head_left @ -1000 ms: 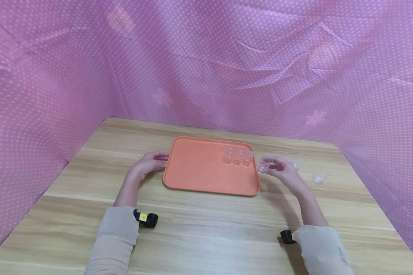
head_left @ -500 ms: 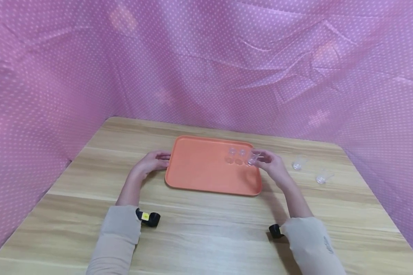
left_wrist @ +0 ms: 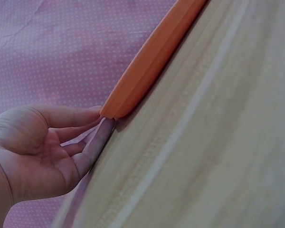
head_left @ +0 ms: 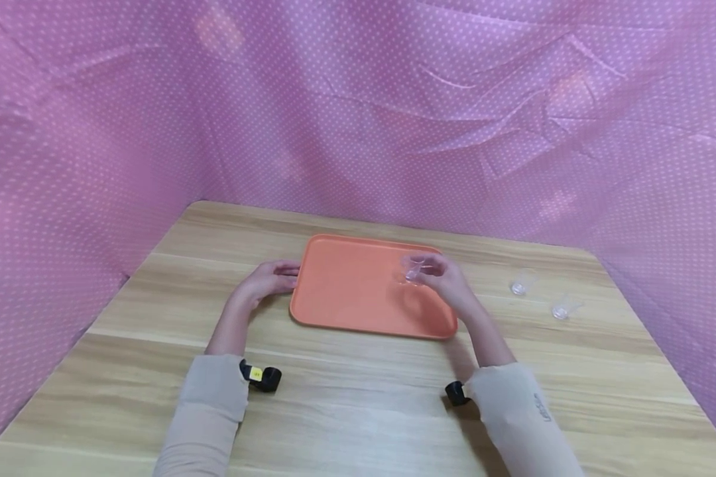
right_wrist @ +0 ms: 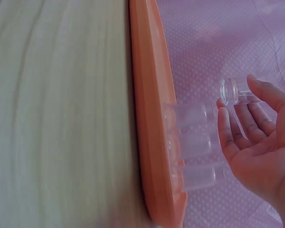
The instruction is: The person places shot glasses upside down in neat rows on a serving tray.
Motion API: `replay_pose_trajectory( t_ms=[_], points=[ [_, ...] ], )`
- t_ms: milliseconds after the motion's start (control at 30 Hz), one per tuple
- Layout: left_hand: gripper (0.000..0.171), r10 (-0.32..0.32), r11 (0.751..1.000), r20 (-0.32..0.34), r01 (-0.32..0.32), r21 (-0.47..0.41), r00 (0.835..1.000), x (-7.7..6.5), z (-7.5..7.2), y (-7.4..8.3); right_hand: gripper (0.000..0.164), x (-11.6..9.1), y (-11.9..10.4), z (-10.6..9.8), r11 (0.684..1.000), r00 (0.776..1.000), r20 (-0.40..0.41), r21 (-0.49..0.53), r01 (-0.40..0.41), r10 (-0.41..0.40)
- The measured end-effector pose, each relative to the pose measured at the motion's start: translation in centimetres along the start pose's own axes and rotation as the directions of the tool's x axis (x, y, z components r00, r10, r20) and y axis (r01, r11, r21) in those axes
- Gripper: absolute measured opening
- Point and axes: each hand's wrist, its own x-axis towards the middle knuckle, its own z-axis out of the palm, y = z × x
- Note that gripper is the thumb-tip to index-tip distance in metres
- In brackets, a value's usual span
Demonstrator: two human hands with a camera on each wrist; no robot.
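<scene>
My right hand pinches a small clear shot glass between thumb and fingertips, above the right part of an orange tray. Below it, three clear cups stand in a row on the tray along its raised edge, as the right wrist view shows; in the head view the hand and held glass mostly cover them. At the tray's left edge my left hand holds the rim, thumb at the top and fingers low against the underside.
Two more clear glasses, a nearer glass and a farther glass, stand on the wooden table right of the tray. Pink dotted cloth hangs behind the table and along both sides.
My right hand has carried the shot glass leftward, from beside the tray's right edge to over the cups on it. My left hand has stayed at the tray's left edge.
</scene>
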Motion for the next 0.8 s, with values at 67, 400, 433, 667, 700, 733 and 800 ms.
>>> replay_pose_trajectory(
  t_ms=[67,400,433,667,700,733,800],
  points=[
    [0.049,0.004,1.0,0.002,-0.004,-0.003,1.0,0.0,0.0,0.0,0.04,0.3,0.1,0.5,1.0,1.0,0.006,0.009,0.008,-0.008],
    [0.049,0.016,1.0,0.002,-0.016,-0.009,1.0,0.1,-0.1,-0.3,0.039,1.5,0.2,2.5,0.999,1.0,0.014,0.043,0.013,-0.014],
    [0.049,0.016,1.0,0.0,-0.016,-0.008,1.0,0.0,-0.1,-0.3,0.04,1.6,0.2,2.6,0.999,1.0,0.018,0.031,0.012,-0.013],
    [0.049,0.003,1.0,-0.001,-0.003,-0.027,1.0,0.2,-0.2,-0.2,0.04,2.1,-0.2,3.9,1.0,0.998,0.06,-0.019,-0.016,0.017],
    [0.049,0.002,1.0,-0.001,-0.003,-0.031,1.0,0.2,-0.2,-0.2,0.04,2.2,-0.2,4.1,1.0,0.998,0.065,-0.014,-0.022,0.022],
    [0.049,-0.003,1.0,-0.003,0.003,-0.031,1.0,0.2,-0.2,-0.2,0.04,2.3,-0.1,4.3,1.0,0.997,0.071,-0.006,-0.023,0.023],
    [0.049,-0.006,1.0,-0.007,0.006,-0.025,1.0,0.3,-0.2,-0.3,0.04,2.5,0.0,4.7,1.0,0.997,0.071,-0.007,-0.028,0.028]
  ],
)
